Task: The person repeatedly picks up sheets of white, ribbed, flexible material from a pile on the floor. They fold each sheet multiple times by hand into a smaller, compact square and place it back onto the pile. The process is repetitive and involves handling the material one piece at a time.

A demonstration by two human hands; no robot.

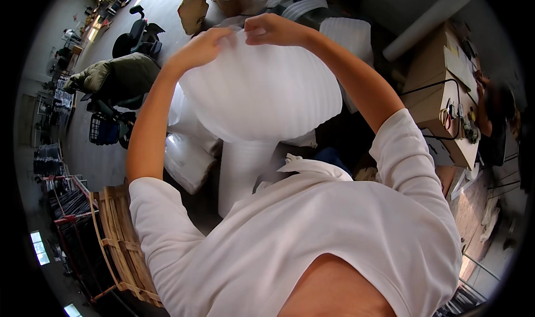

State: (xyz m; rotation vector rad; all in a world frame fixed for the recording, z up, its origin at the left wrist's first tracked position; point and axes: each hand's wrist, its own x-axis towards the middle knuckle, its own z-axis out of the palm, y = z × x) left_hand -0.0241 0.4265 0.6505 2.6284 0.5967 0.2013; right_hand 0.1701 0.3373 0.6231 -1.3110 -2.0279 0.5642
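Note:
A white ribbed foam sheet (267,94) spreads out in front of me, bulging toward my chest. At its far edge my right hand (274,30) is closed, with thumb and fingers pinching the foam. Just left of it, my left hand (205,48) is curled over the same edge; its fingertips are blurred. Both arms reach forward around the sheet. Below the sheet stands a white foam roll (245,175), its upper part hidden. Clear plastic-wrapped white bundles (188,162) lie to its left.
More foam rolls (348,38) lie beyond my right forearm, and a long white tube (426,21) leans behind them. A cardboard-topped table (429,77) stands at right, with a person nearby. A scooter with a green cover (120,77) is at left, above a wooden slatted rack (120,233).

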